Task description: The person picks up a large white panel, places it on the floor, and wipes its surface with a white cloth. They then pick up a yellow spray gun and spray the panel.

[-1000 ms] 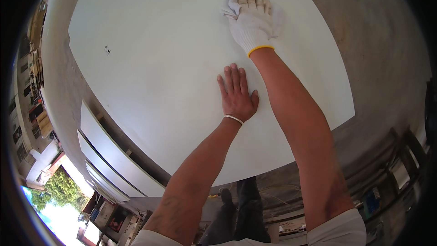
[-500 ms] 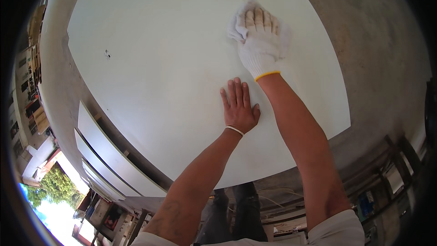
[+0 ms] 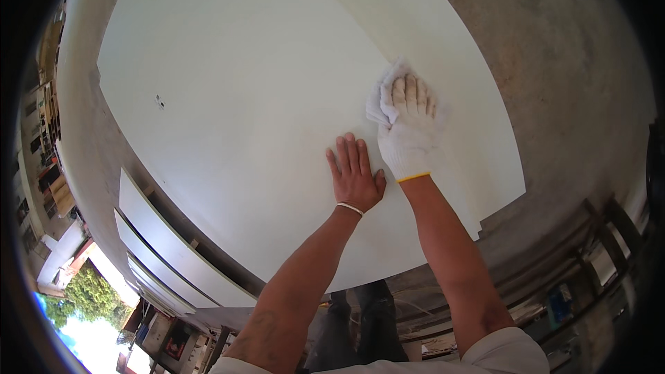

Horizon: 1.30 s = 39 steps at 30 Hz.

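A large white panel [image 3: 228, 97] lies flat before me. My left hand [image 3: 356, 179], bare with a pale band at the wrist, rests palm down on it, fingers spread and nothing held. To its right and a little farther off, my right hand [image 3: 410, 125] wears a white knitted glove with a yellow cuff edge. Under that glove a bunched white cloth [image 3: 382, 100] is pressed against the panel, part of it sticking out at the fingers' left side. The glove's fingertips look soiled. A small dark mark [image 3: 160, 102] shows on the panel's left part.
Several narrower white boards [image 3: 180, 242] lie side by side at the lower left, with dark gaps between. Concrete floor [image 3: 547, 83] borders the panel on the right. Dark metal frames [image 3: 609, 235] stand at the lower right. My legs [image 3: 357, 325] are just below the panel's near edge.
My gloved right hand has drawn the cloth toward me and slightly right across the panel. The left hand stays flat on the panel; the whole view has shifted a little.
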Tool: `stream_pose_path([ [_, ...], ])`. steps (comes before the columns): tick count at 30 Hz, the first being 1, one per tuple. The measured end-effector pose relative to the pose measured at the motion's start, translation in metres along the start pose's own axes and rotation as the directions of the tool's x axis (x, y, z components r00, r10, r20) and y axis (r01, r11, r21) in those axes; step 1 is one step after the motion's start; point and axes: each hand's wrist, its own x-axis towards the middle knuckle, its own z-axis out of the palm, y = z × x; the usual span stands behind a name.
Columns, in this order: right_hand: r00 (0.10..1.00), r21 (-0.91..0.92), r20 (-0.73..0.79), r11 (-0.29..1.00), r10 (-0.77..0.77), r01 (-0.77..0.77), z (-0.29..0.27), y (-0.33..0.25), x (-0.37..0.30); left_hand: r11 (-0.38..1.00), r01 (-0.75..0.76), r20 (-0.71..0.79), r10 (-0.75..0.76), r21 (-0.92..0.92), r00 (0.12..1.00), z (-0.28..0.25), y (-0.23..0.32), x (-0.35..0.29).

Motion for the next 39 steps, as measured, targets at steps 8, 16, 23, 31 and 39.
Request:
stream_pose_path([
  [8, 0.969, 0.099, -0.246, 0.994, -0.015, 0.041, 0.027, -0.05, 0.129, 0.997, -0.026, -0.043, 0.029, 0.068, 0.999, 0.0, -0.001, 0.002],
  [16, 0.956, 0.021, 0.062, 0.957, 0.288, -0.289, 0.014, 0.117, -0.247, 0.996, -0.083, -0.131, 0.087, 0.038, 0.988, 0.001, -0.003, 0.002],
  [23, 0.464, 0.493, 0.464, 0.215, 0.755, -0.843, 0.046, 0.208, -0.468, 0.996, -0.031, -0.117, 0.041, 0.087, 0.992, 0.001, 0.0, 0.003],
  [31, 0.104, 0.865, 0.498, -0.501, 0.861, 0.001, 0.028, 0.195, -0.452, 0.985, -0.085, -0.246, 0.12, 0.147, 0.962, 0.01, -0.007, 0.006],
  [39, 0.932, 0.082, -0.192, 0.951, 0.308, -0.297, 0.06, 0.174, -0.367, 0.849, -0.275, -0.331, 0.127, -0.452, 0.935, -0.004, -0.028, -0.009],
])
